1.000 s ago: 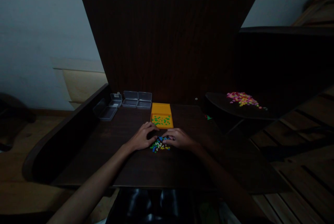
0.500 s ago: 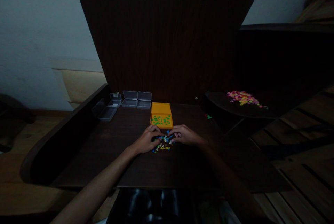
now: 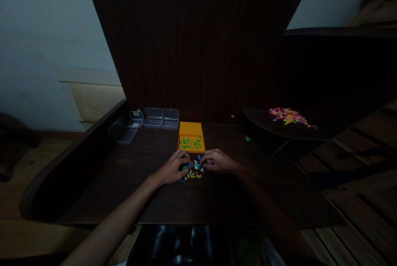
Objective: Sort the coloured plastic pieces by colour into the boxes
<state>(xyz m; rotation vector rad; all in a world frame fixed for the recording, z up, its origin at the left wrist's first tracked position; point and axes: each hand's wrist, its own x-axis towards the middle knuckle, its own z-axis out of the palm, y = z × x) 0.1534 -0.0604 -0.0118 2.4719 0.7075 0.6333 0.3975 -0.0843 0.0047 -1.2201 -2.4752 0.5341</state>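
Note:
A loose pile of tiny plastic building bricks in blue, white, yellow and green lies on the dark tabletop. My left hand rests at the pile's left side, its thumb and curved fingers apart over green and blue pieces. From the right, my right hand reaches in, fingers bent and slightly parted, tips touching the blue and white pieces. No piece shows clearly held in either hand. Just beyond the hands stands an open yellow box, with green pieces scattered over its bottom and its lid folded back.
Clear plastic cases stand open at the back left, with another clear case beside the desk's raised left side. On a shelf at right lies a heap of pink and yellow pieces. A small green and red item lies below it.
The fingers have shifted slightly among the bricks, and a few blue and white pieces between them have moved. The camera view has drifted slightly; the boxes stay where they were.

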